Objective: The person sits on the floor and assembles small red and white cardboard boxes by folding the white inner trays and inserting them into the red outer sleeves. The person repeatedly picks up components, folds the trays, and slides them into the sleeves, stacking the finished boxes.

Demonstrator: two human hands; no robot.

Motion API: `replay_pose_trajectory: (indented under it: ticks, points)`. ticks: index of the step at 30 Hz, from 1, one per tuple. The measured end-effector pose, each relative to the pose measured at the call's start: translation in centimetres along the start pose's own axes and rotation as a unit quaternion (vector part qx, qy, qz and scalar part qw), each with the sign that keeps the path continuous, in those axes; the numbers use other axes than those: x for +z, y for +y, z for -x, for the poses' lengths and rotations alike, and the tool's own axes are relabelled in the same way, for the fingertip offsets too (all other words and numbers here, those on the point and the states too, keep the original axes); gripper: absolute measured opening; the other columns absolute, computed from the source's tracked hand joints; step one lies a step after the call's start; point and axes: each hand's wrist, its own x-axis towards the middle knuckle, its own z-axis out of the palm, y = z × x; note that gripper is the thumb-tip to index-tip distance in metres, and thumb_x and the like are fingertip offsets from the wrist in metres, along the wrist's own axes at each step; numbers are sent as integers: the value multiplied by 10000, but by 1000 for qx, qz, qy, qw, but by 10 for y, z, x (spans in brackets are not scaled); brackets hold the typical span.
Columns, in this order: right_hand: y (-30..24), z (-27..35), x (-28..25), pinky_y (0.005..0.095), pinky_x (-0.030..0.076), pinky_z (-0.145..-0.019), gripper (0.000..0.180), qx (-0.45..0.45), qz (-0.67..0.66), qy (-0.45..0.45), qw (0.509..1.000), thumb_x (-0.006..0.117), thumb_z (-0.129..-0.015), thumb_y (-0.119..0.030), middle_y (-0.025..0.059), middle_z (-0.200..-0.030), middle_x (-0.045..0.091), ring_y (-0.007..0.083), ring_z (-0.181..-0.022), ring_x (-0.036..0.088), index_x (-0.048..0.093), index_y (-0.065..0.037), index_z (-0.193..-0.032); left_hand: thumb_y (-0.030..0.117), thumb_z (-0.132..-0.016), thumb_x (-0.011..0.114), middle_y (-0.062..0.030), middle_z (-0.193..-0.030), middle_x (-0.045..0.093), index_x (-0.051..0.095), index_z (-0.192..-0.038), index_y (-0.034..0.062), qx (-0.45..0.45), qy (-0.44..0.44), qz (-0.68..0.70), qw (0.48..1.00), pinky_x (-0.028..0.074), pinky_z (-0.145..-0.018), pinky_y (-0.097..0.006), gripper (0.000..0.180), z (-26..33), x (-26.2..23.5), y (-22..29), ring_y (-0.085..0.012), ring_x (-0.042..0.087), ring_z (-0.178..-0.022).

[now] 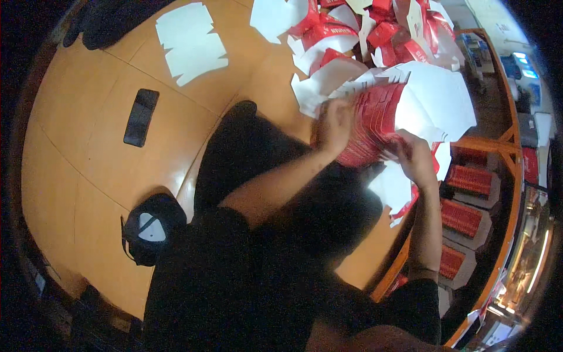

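Observation:
Between my two hands is a thick stack of red and white cardboard box blanks (378, 114), its edges fanned out in layers and its white flaps spreading to the right. My left hand (335, 126) is at the stack's left side, slightly smeared by motion, with its fingers against the cards. On the right side, my right hand (415, 157) grips the near right edge, thumb and fingers closed on it. The stack is held above my dark-clothed legs, tilted so that many red edges show.
A loose heap of red and white blanks (328, 38) lies beyond the stack. On the tan floor (88, 158) to the left are a white die-cut sheet (190, 47), a black phone (141, 117) and a black cap-like item (155, 226). A wooden frame (509, 141) with bundled red cards (463, 217) stands right.

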Motion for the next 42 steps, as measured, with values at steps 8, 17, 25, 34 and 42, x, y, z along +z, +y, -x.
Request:
replay_pose_trajectory:
  ticks: [8,17,25,34,42]
  points:
    - [-17,32,9,419,524,-737,219,15,20,27,999,562,-913,-7,230,-920,680,397,-856,681,656,-49,-1106,5,-837,602,-133,-1117,583,651,-1110,55,217,-165,-24,962,513,-886,-408,282,-25,-34,28,-332,607,-1026]
    - [-3,39,14,409,520,-738,243,28,23,45,998,548,-903,33,235,-938,666,391,-856,673,653,-62,-1101,118,-832,640,-85,-1120,553,663,-1147,232,442,-338,-182,811,531,-865,-411,336,-94,-37,19,-303,576,-1058]
    - [11,46,27,439,508,-654,160,60,32,95,993,551,-936,-41,222,-889,660,401,-774,663,646,-73,-1060,162,-834,655,-81,-1102,555,599,-1263,266,500,-470,-226,692,555,-806,-411,445,-121,-29,9,-284,602,-1005]
    - [7,57,36,469,525,-649,238,49,166,147,974,560,-858,-25,170,-862,684,367,-775,682,646,-131,-1053,182,-846,648,-66,-1052,573,575,-1246,198,491,-501,-227,676,558,-777,-414,407,-114,-32,10,-275,616,-981]
    - [-9,51,31,457,538,-679,248,43,204,139,968,610,-826,-45,150,-882,692,349,-799,692,646,-121,-1061,206,-895,614,-61,-978,628,608,-1139,185,469,-533,-235,664,535,-834,-416,246,-119,-28,26,-288,620,-987]
